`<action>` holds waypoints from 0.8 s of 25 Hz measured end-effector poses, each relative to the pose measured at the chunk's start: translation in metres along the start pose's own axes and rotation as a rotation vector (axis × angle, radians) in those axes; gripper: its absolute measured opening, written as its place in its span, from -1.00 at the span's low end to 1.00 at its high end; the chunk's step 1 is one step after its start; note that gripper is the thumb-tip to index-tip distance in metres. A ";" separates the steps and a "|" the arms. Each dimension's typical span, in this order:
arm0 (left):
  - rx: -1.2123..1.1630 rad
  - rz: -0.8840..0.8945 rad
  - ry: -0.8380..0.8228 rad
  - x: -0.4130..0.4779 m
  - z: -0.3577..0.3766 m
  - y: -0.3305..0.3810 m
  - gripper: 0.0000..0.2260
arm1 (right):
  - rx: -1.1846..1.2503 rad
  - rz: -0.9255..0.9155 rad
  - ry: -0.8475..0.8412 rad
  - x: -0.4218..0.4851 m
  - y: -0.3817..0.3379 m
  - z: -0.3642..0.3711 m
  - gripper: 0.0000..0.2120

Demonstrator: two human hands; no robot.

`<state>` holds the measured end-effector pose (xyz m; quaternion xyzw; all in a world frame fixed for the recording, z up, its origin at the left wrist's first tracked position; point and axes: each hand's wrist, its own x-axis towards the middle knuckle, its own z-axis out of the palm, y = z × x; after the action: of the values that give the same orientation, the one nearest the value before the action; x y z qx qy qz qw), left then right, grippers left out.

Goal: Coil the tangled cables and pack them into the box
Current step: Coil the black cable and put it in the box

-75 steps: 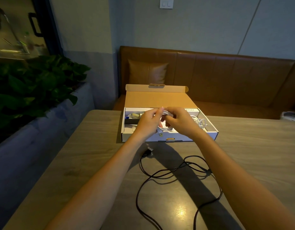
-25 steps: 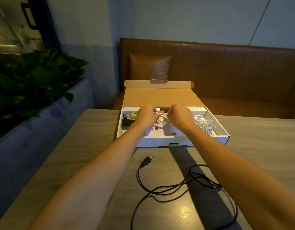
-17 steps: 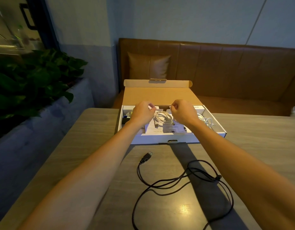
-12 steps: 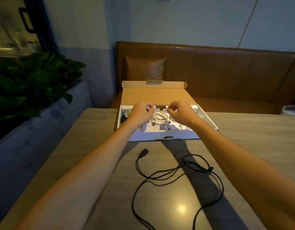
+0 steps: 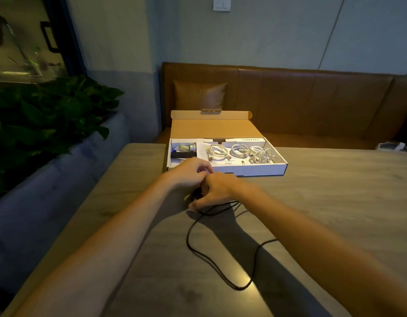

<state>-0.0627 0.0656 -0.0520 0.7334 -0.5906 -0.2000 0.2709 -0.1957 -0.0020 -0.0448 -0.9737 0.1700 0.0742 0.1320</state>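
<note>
The open cardboard box (image 5: 262,172) stands on the table's far side with three coiled white cables (image 5: 217,152) lying inside. A black cable (image 5: 199,250) sprawls loose on the table in front of it. My right hand (image 5: 218,188) reaches down onto the cable's far end just before the box, and several strands run out from under its fingers. Close beside it on the left is my left hand (image 5: 189,172), fingers curled. Blur and the right hand hide what the left one holds. The cable's plug is not clearly visible.
Small items and a paper sheet fill the box's left part (image 5: 184,150). The box lid (image 5: 211,126) lies back toward a brown bench (image 5: 289,99). A planter with green leaves (image 5: 49,120) borders the table (image 5: 335,202) on the left.
Both hands have left the white coil in the box and come back toward me, down onto the black cable's end. The cable's near loops have shifted.
</note>
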 end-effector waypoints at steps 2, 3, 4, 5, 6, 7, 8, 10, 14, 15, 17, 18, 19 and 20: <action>-0.071 -0.035 -0.022 -0.020 0.002 -0.008 -0.79 | -0.047 -0.018 -0.031 0.000 -0.005 0.001 -0.63; -0.126 -0.055 -0.015 -0.028 0.002 -0.011 -0.80 | -0.041 -0.033 -0.051 0.000 -0.004 -0.001 -0.70; -0.174 -0.069 -0.002 -0.035 0.001 -0.015 -0.80 | -0.029 -0.041 -0.055 -0.001 -0.002 -0.004 -0.76; -0.205 -0.075 0.006 -0.040 0.001 -0.018 -0.79 | 0.000 -0.041 -0.033 -0.001 0.001 -0.006 -0.80; -0.229 -0.082 0.015 -0.045 0.001 -0.020 -0.76 | 0.061 -0.037 0.016 -0.002 0.005 -0.010 -0.81; -0.249 -0.091 0.030 -0.049 0.001 -0.019 -0.72 | 0.154 -0.031 0.079 -0.003 0.008 -0.014 -0.82; -0.271 -0.099 0.051 -0.051 0.000 -0.017 -0.69 | 0.244 -0.025 0.161 -0.004 0.011 -0.018 -0.83; -0.424 -0.085 0.075 -0.052 -0.002 -0.012 -0.68 | 0.295 -0.031 0.375 -0.006 0.017 -0.026 -0.82; -1.373 0.002 0.015 -0.041 -0.005 0.007 -0.72 | 0.391 -0.065 0.562 -0.008 0.019 -0.024 -0.70; -1.584 0.032 0.012 -0.038 -0.004 0.014 -0.74 | 0.456 -0.056 0.560 -0.010 0.016 -0.020 -0.67; -1.808 0.075 0.094 -0.033 0.001 0.025 -0.75 | 0.542 -0.019 0.538 -0.015 0.012 -0.016 -0.65; -1.877 0.091 0.145 -0.030 0.003 0.028 -0.74 | 0.512 -0.005 0.470 -0.018 0.010 -0.016 -0.66; -1.886 0.094 0.213 -0.027 0.004 0.029 -0.74 | 0.450 0.002 0.368 -0.020 0.007 -0.014 -0.67; -1.798 0.086 0.297 -0.026 0.004 0.030 -0.75 | 0.378 -0.009 0.270 -0.023 0.004 -0.012 -0.69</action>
<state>-0.0934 0.0854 -0.0366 0.2415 -0.1980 -0.4783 0.8208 -0.2178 -0.0021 -0.0299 -0.9335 0.1928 -0.0905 0.2883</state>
